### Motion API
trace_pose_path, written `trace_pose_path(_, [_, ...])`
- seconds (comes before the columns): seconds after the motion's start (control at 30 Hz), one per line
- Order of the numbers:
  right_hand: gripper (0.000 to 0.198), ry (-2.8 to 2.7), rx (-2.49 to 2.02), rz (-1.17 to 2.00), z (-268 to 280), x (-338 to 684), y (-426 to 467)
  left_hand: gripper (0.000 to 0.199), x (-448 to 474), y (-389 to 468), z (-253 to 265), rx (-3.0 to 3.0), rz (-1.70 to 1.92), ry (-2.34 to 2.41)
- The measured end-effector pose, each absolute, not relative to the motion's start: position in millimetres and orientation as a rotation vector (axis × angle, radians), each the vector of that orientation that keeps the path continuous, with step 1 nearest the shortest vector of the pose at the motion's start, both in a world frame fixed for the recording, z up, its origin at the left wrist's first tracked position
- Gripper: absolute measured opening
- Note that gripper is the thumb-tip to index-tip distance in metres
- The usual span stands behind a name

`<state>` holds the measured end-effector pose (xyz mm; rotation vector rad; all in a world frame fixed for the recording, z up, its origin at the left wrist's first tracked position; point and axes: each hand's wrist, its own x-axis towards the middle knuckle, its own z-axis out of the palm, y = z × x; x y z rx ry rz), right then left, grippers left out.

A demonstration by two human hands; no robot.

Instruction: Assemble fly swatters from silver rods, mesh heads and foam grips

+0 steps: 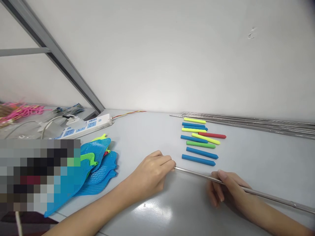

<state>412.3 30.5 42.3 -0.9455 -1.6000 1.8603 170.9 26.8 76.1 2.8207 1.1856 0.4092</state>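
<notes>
Item: one slim metal rod, polished, running from the centre of the grey table out past the right edge of view; narrower at its left end.
Left hand: closed, thumb side and curled fingers gripping that narrow end.
Right hand: thumb and fingers lightly gripping the rod farther along, the remaining fingers loosely curled below.
Power strip: white with blue socket faces, behind at left; any lettering too small to read. White adapter upon it; red and yellow wires at its far end.
Coloured sticks, ten, tapered at the right: five blue, three yellow, one green, one red; in a loose column just beyond the rod, some overlapping.
Spare rods: a bundle along the wall, behind the sticks.
Mesh paddles: overlapping pile, blue and yellow-green, left of the left hand; partly hidden by a pixelated patch.
Pink cords: heap, far left, blurred.
Grey metal post: slanting, upper left.
</notes>
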Motion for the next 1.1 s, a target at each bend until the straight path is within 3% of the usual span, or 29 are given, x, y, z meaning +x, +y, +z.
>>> trace_pose_path(1.1, [0.053, -1.721, -0.949, 1.802, 42.2, 411.2, 29.6, 0.025, 174.1, 19.8, 72.9, 2.788, 0.408, 1.191])
